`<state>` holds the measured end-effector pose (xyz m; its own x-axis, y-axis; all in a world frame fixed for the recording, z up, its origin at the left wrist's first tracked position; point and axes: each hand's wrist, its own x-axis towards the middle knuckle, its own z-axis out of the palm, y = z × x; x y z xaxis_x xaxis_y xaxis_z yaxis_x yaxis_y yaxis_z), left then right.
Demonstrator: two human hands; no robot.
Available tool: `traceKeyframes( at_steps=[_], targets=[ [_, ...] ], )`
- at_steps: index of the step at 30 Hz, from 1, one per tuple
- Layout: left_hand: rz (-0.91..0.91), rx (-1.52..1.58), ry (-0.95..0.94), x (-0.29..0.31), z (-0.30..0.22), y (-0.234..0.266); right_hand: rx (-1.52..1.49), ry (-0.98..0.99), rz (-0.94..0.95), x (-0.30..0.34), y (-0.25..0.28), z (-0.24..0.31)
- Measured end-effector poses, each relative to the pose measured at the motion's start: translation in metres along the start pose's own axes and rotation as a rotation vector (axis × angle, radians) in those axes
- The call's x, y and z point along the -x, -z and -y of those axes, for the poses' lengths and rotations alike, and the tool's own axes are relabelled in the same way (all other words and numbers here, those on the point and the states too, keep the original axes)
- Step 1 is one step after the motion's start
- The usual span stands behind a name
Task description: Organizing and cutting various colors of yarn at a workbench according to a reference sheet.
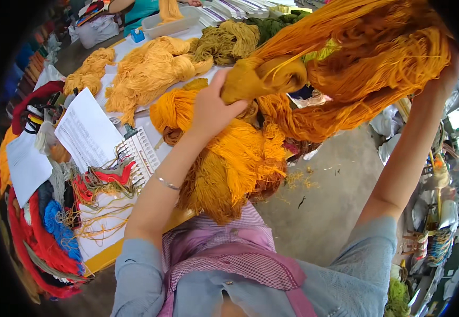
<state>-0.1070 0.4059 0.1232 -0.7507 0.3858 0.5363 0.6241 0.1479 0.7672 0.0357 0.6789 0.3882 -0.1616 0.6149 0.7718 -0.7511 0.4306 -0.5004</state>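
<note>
My left hand (213, 105) is wrapped round one end of a mustard-coloured yarn bundle (263, 78), which has a rolled, loop-like end. A long orange yarn skein (377, 68) stretches from there toward the upper right. My raised right hand (455, 59) holds up its far end; yarn and the picture's edge hide most of those fingers. Below my left hand, a heap of bright orange and ochre skeins (240, 158) hangs over the table's edge in front of my apron.
On the table lie pale orange skeins (153, 74), olive yarn (226, 42), a printed sheet (89, 129), a spiral-bound card (140, 153) and a clear plastic tub (171, 24). Red yarn (34, 243) and blue yarn (60, 227) sit left. Loose fibres (303, 179) litter the floor. Another person's arm shows at the far side.
</note>
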Motion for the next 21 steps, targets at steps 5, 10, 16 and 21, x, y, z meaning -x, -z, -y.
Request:
traceKeyframes(
  at_steps=[5,10,16,21],
  targets=[
    [-0.285,0.461,0.09,0.018,0.009,0.017,0.257,-0.034,0.299,-0.028,0.04,-0.017],
    [-0.524,0.622,0.365,0.027,0.043,0.018,0.67,-0.101,0.662,0.037,-0.017,-0.022],
    [-0.634,0.925,0.301,0.034,0.043,0.021,0.517,0.004,0.852,0.199,-0.09,-0.034],
    [-0.66,1.315,0.461,0.077,0.064,0.052,0.691,0.241,1.332,0.31,-0.1,-0.083]
  ],
)
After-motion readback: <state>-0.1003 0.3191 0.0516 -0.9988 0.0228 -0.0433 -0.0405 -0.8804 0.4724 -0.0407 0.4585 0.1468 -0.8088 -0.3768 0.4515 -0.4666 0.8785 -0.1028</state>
